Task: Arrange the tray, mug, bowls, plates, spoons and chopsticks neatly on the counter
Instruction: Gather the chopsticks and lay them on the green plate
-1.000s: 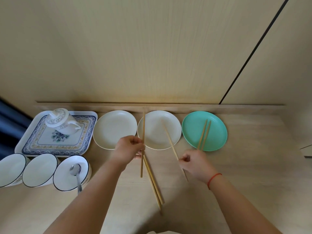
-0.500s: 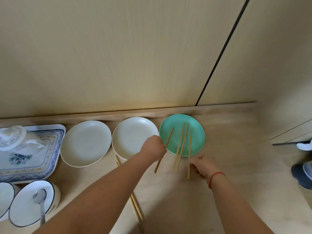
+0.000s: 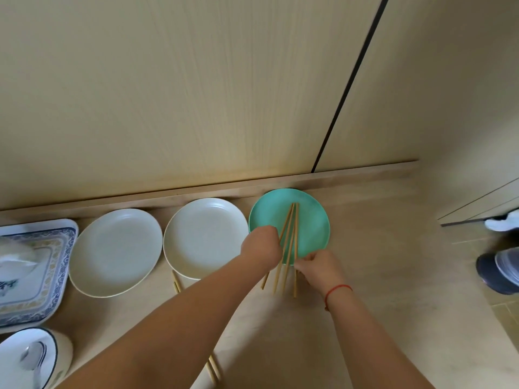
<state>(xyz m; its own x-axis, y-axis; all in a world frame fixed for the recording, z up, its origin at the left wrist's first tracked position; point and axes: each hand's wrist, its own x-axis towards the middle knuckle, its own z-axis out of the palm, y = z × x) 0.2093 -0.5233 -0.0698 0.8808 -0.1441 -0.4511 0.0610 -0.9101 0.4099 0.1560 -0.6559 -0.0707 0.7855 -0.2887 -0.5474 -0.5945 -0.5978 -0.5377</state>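
Several wooden chopsticks (image 3: 290, 228) lie bunched on the green plate (image 3: 314, 220), their near ends sticking out over the counter. My left hand (image 3: 262, 245) is closed on the leftmost chopstick at the plate's left edge. At the plate's near edge, my right hand (image 3: 317, 269) pinches the rightmost ones. Two white plates (image 3: 115, 251) (image 3: 205, 237) sit in a row to the left. A patterned tray (image 3: 56, 276) holds the blurred mug (image 3: 16, 256). A bowl (image 3: 63, 349) with a spoon (image 3: 31, 357) is at the lower left. Another chopstick pair (image 3: 213, 369) lies under my left forearm.
A low wooden ledge (image 3: 196, 192) runs behind the plates against the wall. The counter's right edge (image 3: 460, 248) drops to a tiled floor, where shoes (image 3: 502, 273) stand.
Both hands moved right from the middle white plate to the green plate, each carrying a chopstick, and drew the sticks there into a tight bunch. The view swung right.
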